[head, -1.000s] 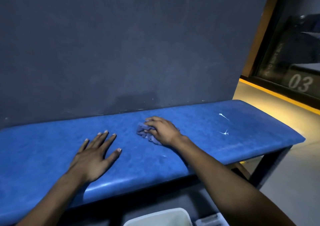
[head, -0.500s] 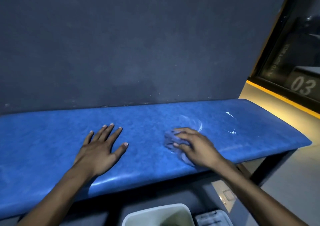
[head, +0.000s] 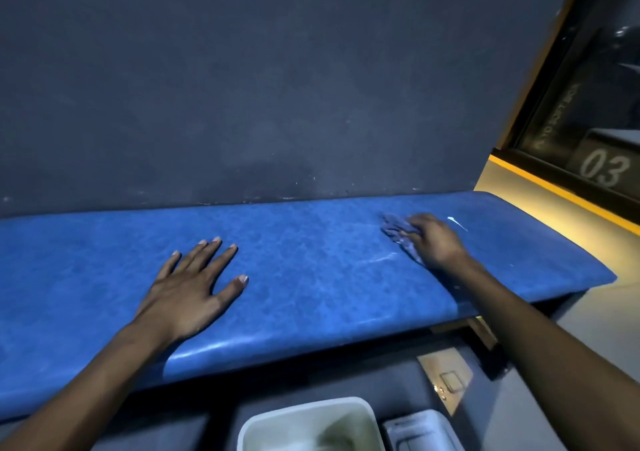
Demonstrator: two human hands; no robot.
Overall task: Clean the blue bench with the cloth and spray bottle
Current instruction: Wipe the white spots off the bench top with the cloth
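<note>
The blue padded bench (head: 311, 277) runs across the view against a dark wall. My right hand (head: 434, 241) presses a crumpled blue cloth (head: 398, 231) flat onto the bench's right part, near the back. A white streak (head: 456, 223) lies just right of that hand, and a faint wet smear (head: 379, 260) shows to its left. My left hand (head: 194, 289) rests palm down with fingers spread on the bench left of centre, holding nothing. No spray bottle is in view.
A white bin (head: 311, 426) stands on the floor below the bench's front edge, with a pale lidded box (head: 420, 431) beside it. A dark glass door marked 03 (head: 604, 170) with a yellow frame is at the right. A floor socket plate (head: 446, 379) lies under the bench.
My right hand has slid the cloth to the right and toward the back of the bench, close to the white streak; one streak is no longer visible. My left hand stays planted.
</note>
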